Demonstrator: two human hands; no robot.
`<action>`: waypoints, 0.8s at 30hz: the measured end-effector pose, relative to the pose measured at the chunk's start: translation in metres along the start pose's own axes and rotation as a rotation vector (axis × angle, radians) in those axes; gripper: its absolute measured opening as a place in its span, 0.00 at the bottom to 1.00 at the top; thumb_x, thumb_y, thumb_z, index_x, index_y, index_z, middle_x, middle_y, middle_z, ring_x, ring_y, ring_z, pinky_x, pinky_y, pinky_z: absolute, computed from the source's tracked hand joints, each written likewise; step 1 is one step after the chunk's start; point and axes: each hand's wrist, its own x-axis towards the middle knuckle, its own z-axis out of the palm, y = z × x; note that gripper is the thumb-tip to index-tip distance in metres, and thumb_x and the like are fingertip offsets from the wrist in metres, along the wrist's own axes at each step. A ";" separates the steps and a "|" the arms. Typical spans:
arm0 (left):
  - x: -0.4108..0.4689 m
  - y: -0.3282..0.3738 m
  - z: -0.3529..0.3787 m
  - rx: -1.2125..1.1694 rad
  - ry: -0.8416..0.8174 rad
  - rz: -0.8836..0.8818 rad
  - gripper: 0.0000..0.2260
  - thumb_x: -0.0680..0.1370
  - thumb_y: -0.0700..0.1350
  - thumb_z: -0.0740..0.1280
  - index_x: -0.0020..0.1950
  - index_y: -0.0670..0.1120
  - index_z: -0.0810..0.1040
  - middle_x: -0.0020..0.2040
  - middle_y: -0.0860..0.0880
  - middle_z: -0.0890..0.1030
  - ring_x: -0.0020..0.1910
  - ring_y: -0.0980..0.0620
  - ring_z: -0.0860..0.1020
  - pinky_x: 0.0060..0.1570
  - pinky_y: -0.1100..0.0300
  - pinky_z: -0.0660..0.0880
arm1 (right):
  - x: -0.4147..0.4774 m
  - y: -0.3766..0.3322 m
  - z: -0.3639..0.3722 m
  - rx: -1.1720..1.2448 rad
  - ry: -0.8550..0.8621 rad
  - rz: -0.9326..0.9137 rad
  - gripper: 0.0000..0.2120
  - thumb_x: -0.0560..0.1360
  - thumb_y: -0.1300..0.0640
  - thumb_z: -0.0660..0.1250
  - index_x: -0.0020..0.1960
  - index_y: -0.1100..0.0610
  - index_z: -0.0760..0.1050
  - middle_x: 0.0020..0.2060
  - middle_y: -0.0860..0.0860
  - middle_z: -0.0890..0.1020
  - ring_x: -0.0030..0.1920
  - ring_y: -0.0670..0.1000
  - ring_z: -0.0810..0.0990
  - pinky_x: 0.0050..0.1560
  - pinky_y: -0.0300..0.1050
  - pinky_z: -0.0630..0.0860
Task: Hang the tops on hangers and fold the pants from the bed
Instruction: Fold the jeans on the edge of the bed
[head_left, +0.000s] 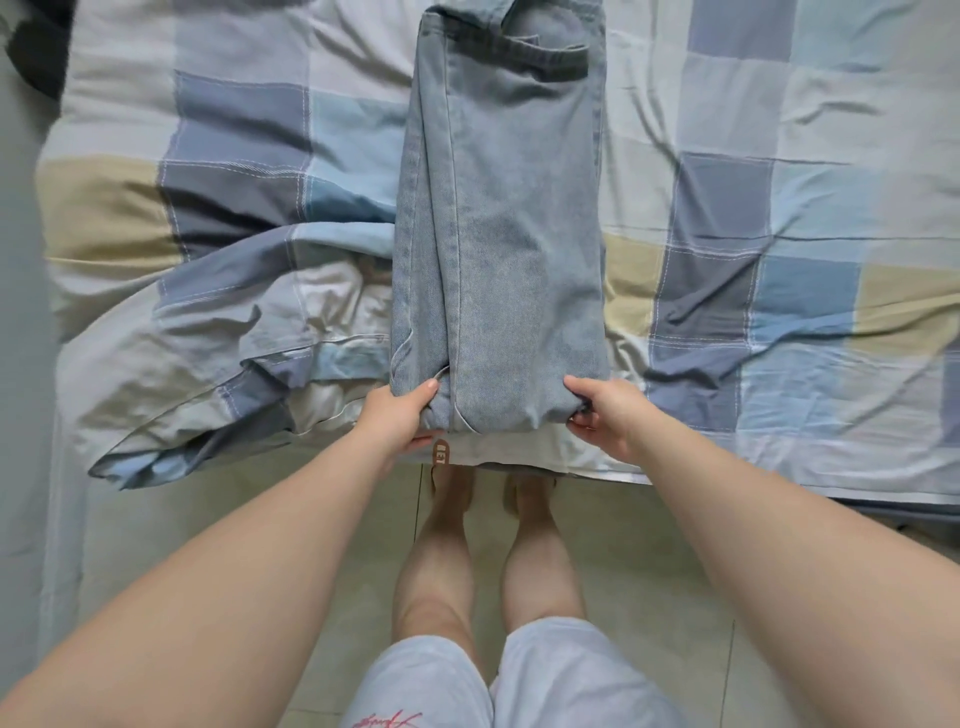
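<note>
A pair of light blue jeans (498, 234) lies lengthwise on the bed, folded leg on leg, running from the near edge to the top of the frame. A dark waistband edge shows near its far end. My left hand (397, 415) grips the near left corner of the jeans, thumb on top and fingers underneath. My right hand (602, 415) pinches the near right corner the same way. Both hands hold the near fold at the bed's edge.
The bed carries a checked sheet (753, 218) in blue, grey, white and beige. A rumpled duvet (223, 338) in the same pattern bunches at the left of the jeans and hangs over the edge. A dark object (36, 47) sits at the far left corner. I stand on a tiled floor (260, 519).
</note>
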 end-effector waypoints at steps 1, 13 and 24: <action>-0.004 -0.001 -0.001 0.002 0.000 -0.011 0.04 0.79 0.45 0.71 0.46 0.50 0.77 0.41 0.52 0.83 0.33 0.55 0.83 0.28 0.61 0.78 | -0.004 0.002 -0.003 0.017 0.008 -0.001 0.04 0.78 0.59 0.69 0.48 0.56 0.75 0.33 0.51 0.76 0.26 0.47 0.70 0.39 0.43 0.76; -0.125 -0.032 -0.042 0.093 -0.051 -0.285 0.12 0.79 0.46 0.71 0.59 0.44 0.74 0.49 0.42 0.85 0.38 0.44 0.85 0.41 0.52 0.81 | -0.132 0.060 -0.025 0.008 0.012 0.164 0.04 0.79 0.61 0.68 0.50 0.60 0.74 0.27 0.52 0.73 0.24 0.47 0.67 0.33 0.43 0.76; -0.185 0.032 -0.080 0.198 -0.287 -0.507 0.10 0.80 0.44 0.69 0.60 0.46 0.76 0.48 0.47 0.87 0.39 0.48 0.86 0.45 0.51 0.81 | -0.210 0.002 -0.046 -0.100 -0.125 0.379 0.12 0.77 0.60 0.70 0.40 0.59 0.68 0.27 0.51 0.69 0.25 0.47 0.71 0.32 0.42 0.79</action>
